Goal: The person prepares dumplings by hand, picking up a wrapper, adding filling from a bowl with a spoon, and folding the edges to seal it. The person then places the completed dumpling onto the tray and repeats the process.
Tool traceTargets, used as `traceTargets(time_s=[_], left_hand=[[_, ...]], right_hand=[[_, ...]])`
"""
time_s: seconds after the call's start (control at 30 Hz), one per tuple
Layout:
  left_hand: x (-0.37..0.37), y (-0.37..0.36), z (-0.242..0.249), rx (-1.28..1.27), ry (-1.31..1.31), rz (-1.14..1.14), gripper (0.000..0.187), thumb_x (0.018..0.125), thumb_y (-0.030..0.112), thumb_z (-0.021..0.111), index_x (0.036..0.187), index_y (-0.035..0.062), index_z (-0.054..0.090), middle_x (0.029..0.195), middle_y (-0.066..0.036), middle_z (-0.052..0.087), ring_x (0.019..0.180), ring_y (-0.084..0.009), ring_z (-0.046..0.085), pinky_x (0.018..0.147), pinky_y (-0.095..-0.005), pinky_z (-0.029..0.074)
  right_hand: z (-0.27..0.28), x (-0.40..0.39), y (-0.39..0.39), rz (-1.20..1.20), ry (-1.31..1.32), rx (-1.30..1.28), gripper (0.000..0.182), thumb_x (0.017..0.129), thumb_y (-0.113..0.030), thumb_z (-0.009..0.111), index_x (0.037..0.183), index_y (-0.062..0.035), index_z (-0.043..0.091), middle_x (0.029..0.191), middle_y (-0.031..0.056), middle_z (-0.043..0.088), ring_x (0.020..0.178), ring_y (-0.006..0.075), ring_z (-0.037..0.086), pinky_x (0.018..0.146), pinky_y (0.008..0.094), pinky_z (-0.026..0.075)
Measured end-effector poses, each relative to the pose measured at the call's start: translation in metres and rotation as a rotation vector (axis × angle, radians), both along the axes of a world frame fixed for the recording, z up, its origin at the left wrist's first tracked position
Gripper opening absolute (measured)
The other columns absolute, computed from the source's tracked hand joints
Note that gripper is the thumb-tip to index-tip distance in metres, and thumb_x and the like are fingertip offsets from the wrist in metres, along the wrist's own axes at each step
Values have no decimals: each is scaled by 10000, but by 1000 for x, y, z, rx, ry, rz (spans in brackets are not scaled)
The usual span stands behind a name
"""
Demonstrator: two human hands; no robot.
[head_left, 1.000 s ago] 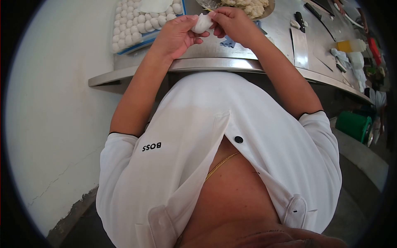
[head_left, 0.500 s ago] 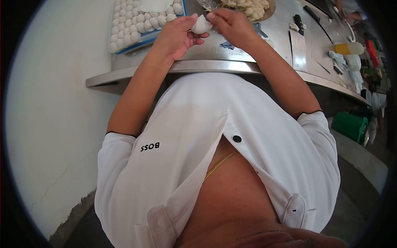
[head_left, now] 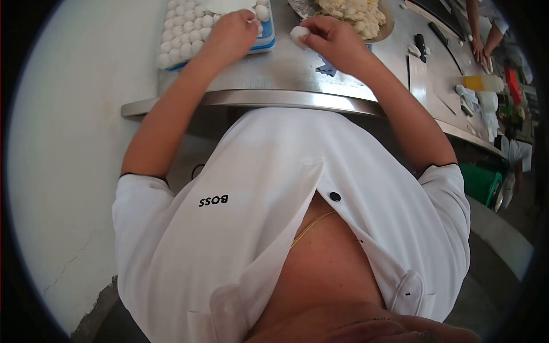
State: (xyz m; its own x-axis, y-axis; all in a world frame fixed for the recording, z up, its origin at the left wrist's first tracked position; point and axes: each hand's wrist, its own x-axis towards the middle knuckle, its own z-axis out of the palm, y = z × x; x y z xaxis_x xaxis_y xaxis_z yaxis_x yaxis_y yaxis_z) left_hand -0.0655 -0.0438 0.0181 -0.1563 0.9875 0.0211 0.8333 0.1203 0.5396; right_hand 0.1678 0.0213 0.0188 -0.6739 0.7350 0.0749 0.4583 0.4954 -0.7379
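Note:
My left hand point(head_left: 233, 35) is over the right edge of a blue-rimmed tray point(head_left: 264, 46) filled with rows of white dough balls point(head_left: 186, 31). Its fingers are closed on a white ball point(head_left: 258, 27), mostly hidden and a little blurred. Held apart from it, my right hand point(head_left: 334, 39) pinches a small white piece of dough point(head_left: 298, 35) between thumb and fingers, above the steel table point(head_left: 286, 71). Just beyond my right hand stands a round metal bowl point(head_left: 388, 28) of pale, lumpy filling point(head_left: 357, 14).
Crumpled blue material point(head_left: 326, 67) lies below my right hand. To the right are a cleaver point(head_left: 417, 77), a long knife point(head_left: 447, 48) and a bottle of yellow liquid point(head_left: 481, 83). Another person's hands point(head_left: 483, 54) are at the far right, and a green bin point(head_left: 479, 184) stands below.
My hands have moved apart from the white ball they both held. The left went up and left to the tray; the right now holds a white piece. The other person's hands show more.

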Motion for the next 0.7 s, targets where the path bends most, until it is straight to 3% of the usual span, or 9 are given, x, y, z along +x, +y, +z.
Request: traceTargets(time_s=[0.03,0.1,0.23,0.27,0.3,0.33,0.4,0.53,0.7], left_hand=[[-10,3,-3,1,-2,5,324,918,254,609,1097,-15,630,1067,-189,628,876,-302,663,766,-403,536],[-24,10,-9,164,332,-127,334,882,266,628,1098,13,660,995,-197,655,831,-349,663,780,-441,515],[-29,26,-16,231,431,-349,320,879,297,628,1024,17,681,915,-201,673,836,-378,646,794,-464,501],[-26,27,-17,119,490,-335,341,860,325,640,1004,18,677,971,-213,635,910,-382,613,827,-472,493],[-22,28,-16,6,547,-321,364,841,353,651,983,19,673,1027,-224,597,984,-386,580,860,-480,485],[-21,28,-19,7,542,-320,364,841,353,651,983,19,673,1027,-224,597,984,-386,580,860,-480,485],[-19,27,-27,157,454,-258,305,686,302,736,841,41,708,967,-224,566,949,-395,555,805,-496,483],[-24,27,-38,215,454,-225,293,714,283,718,877,39,705,1002,-222,556,1013,-406,529,817,-516,477],[-30,26,-45,216,439,-169,269,726,259,702,892,47,693,1043,-215,542,1037,-406,512,855,-543,453]], right_hand=[[0,-3,4,5,-2,1,307,883,-205,670,1139,-36,654,915,86,666,794,158,613,728,312,498],[-2,-10,14,25,-24,-8,338,885,-252,668,1142,-33,653,875,74,678,778,147,611,729,300,497],[-20,-37,27,50,39,-10,344,882,-268,657,1135,-35,655,954,80,686,839,169,630,762,306,499],[-22,-43,29,52,37,-9,344,882,-268,657,1135,-35,655,954,80,686,839,169,630,762,306,499],[-16,-50,27,43,58,-5,283,879,-255,645,1010,-5,656,834,126,654,745,211,625,691,345,492],[-13,-56,25,34,79,-2,269,877,-242,633,885,26,658,715,171,622,652,254,620,620,384,485],[-20,-67,27,22,93,41,280,860,-247,636,878,32,650,742,206,618,683,312,619,639,415,478],[-28,-85,36,2,41,148,292,843,-251,619,846,40,640,803,267,622,747,425,610,661,467,466],[-28,-96,35,3,23,189,270,829,-220,604,812,49,630,807,285,616,780,444,613,685,491,472]])
